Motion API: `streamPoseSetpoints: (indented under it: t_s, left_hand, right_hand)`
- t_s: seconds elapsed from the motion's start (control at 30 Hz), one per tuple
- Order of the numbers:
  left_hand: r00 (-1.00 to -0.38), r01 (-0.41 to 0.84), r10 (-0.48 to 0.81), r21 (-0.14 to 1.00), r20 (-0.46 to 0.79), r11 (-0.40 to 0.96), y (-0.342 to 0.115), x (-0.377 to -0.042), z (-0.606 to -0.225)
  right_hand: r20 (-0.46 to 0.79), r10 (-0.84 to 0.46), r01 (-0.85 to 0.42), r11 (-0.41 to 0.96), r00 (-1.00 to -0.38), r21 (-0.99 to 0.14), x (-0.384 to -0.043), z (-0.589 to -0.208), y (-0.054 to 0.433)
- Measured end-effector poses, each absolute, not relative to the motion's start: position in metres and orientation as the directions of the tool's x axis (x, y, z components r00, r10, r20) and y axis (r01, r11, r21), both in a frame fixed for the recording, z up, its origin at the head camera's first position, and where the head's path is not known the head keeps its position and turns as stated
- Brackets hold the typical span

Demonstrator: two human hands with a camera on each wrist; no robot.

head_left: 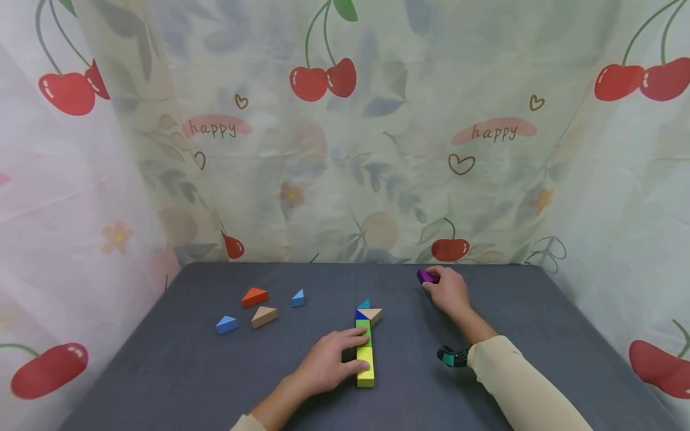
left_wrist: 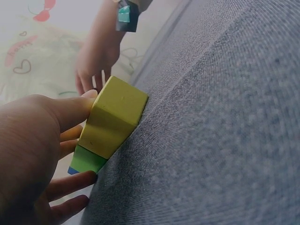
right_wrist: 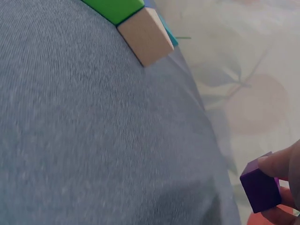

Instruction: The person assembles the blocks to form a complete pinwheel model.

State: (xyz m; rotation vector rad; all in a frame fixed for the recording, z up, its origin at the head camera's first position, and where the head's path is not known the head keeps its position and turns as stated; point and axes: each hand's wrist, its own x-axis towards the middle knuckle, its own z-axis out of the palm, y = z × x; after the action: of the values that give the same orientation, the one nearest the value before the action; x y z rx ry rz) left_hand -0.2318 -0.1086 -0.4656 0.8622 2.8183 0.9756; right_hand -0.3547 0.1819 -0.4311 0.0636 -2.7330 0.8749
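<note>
My right hand [head_left: 450, 294] pinches a purple block [head_left: 424, 276] between thumb and fingers near the table's back edge; the right wrist view shows the block's dark face. A row of blocks runs away from me: yellow block [head_left: 365, 377], green block [head_left: 363, 325], then a dark blue triangle [head_left: 360, 315] beside a beige triangle [head_left: 374, 315], with a lighter blue triangle [head_left: 365, 303] at the far end. My left hand [head_left: 325, 363] lies against the row's left side, its thumb on the yellow block and a finger on the green one. Its fingers look fairly straight.
On the left of the dark grey table [head_left: 178, 371] lie an orange-red triangle [head_left: 255, 297], a beige triangle [head_left: 264, 317] and two blue triangles [head_left: 227, 325]. A printed curtain [head_left: 345, 179] rises behind the table. A black and teal band [head_left: 453, 357] is on the right wrist.
</note>
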Motion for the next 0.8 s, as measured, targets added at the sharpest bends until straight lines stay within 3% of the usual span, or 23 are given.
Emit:
streamPoseSetpoints:
  t_s: [0.8]
  left_hand:
    - [-0.850,0.484,0.509,0.578,0.133,0.657,-0.108,-0.232,-0.465]
  right_hand:
    - [0.259,-0.131,-0.261,0.779,-0.957,-0.570,-0.370,-0.426,0.130]
